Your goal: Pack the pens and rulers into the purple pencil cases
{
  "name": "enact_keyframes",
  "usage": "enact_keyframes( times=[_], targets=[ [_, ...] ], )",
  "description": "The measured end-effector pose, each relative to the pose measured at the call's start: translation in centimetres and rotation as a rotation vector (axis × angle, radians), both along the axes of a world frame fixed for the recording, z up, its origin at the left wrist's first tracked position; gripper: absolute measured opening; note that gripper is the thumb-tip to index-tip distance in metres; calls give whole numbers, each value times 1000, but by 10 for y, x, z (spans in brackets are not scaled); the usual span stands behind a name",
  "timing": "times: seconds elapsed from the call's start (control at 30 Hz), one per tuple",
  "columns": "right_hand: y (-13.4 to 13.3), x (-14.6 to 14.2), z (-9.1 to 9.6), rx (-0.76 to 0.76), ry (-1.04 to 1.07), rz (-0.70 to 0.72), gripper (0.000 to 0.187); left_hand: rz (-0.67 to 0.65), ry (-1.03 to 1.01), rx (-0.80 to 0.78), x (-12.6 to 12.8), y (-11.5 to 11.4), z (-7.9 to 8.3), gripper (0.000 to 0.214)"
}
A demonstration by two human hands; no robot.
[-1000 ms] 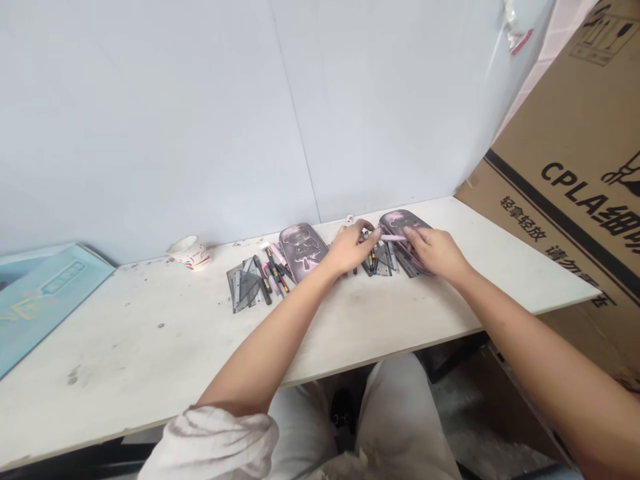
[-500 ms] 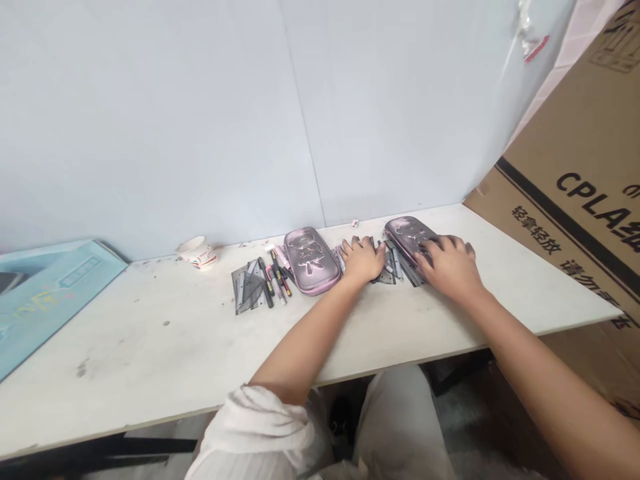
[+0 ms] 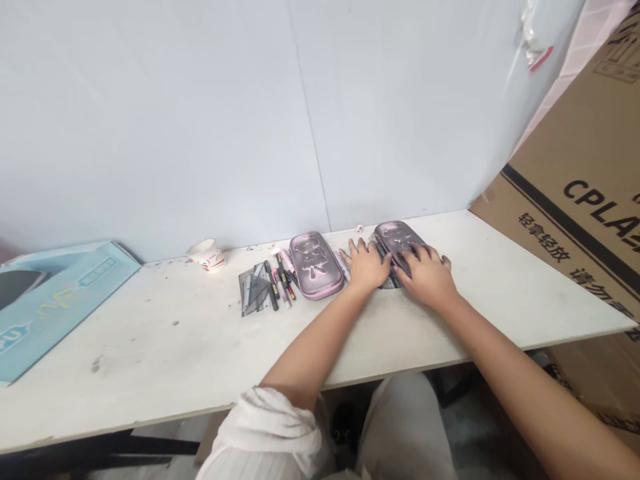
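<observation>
My left hand [image 3: 369,267] lies palm down with its fingers spread, over pens and rulers [image 3: 345,259] between two pencil cases; it mostly covers them. Fingers apart, my right hand [image 3: 429,277] rests on the near right part of the right pencil case [image 3: 397,235], a shiny dark pink-grey zip case with a raised figure. Under that case's near left edge, dark rulers [image 3: 391,280] show in part. The matching left pencil case [image 3: 315,283] sits just left of my left hand. Several pens [image 3: 281,280] and see-through dark set squares [image 3: 254,292] lie left of it.
A white paper cup [image 3: 209,256] stands near the wall. A small pink-and-white block [image 3: 359,229] lies behind my left hand. On the left is a light blue box [image 3: 85,293]; at right a large cardboard box [image 3: 565,220] leans beside the white table [image 3: 180,360].
My right hand has shifted left together with the right pencil case, which now lies closer to my left hand and covers more of the rulers. My left hand stays over the same items.
</observation>
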State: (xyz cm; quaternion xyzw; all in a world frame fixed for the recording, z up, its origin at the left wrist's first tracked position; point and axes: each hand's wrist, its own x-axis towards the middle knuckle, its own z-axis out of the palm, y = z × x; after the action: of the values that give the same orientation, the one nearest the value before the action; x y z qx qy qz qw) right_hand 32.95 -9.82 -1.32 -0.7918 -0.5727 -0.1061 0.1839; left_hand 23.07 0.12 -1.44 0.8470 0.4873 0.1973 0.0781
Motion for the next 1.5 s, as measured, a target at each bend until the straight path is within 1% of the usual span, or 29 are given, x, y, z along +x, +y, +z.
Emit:
enact_keyframes(
  times=[0.03, 0.07, 0.17, 0.23, 0.3, 0.43, 0.5, 0.6, 0.67, 0.77, 0.8, 0.83, 0.9, 0.97, 1.03, 1.07, 1.13, 1.23, 1.37, 1.43, 1.5],
  targets=[
    [3, -2, -1, 10, -15, 9, 46, 12, -10, 14, -3, 1, 2, 62],
    [5, -4, -2, 16, -29, 20, 46, 37, -22, -5, -5, 2, 4, 62],
    [11, -13, -1, 14, -46, 61, 46, 135, -64, -149, -8, 10, 9, 66],
    [13, -18, 1, 8, -48, 80, 45, 168, -96, -226, -9, 15, 8, 65],
    [13, -20, 1, 5, -57, 92, 44, 170, -118, -257, -11, 17, 5, 64],
    [9, -18, -1, 2, -83, 86, 42, 117, -138, -188, -15, 14, -6, 65],
    [7, -17, -2, 2, -93, 73, 41, 63, -154, -162, -14, 12, -9, 64],
    [7, -19, -1, 10, -108, 69, 39, -63, -167, -152, -13, 10, -8, 56],
    [10, -26, 2, 24, -119, 84, 38, -160, -184, -116, -17, 8, -2, 51],
    [20, -42, 7, 59, -119, 143, 37, -301, -243, 41, -38, 5, 14, 46],
    [25, -49, 9, 71, -109, 171, 37, -323, -258, 99, -49, 5, 20, 45],
    [31, -57, 9, 80, -93, 204, 37, -316, -261, 147, -62, 6, 26, 45],
    [44, -76, 10, 86, -42, 270, 39, -222, -232, 210, -91, 8, 33, 44],
    [57, -95, 9, 58, 55, 300, 42, -74, -168, 233, -121, 14, 34, 46],
    [70, -114, 7, -3, 195, 271, 45, 82, -82, 196, -148, 20, 27, 52],
    [75, -122, 6, -33, 260, 243, 46, 136, -40, 155, -159, 23, 22, 56],
    [84, -136, 5, -71, 343, 194, 48, 183, 19, 80, -176, 28, 12, 63],
    [93, -150, 2, -64, 371, 161, 51, 162, 26, 41, -190, 32, 2, 67],
    [96, -158, -4, -44, 394, 145, 48, 119, -53, -6, -195, 36, 2, 62],
    [94, -157, -7, 33, 416, 173, 47, 63, -156, -25, -196, 36, 5, 62],
    [92, -156, -9, 203, 454, 238, 47, -20, -325, -4, -197, 34, 11, 66]
  ],
)
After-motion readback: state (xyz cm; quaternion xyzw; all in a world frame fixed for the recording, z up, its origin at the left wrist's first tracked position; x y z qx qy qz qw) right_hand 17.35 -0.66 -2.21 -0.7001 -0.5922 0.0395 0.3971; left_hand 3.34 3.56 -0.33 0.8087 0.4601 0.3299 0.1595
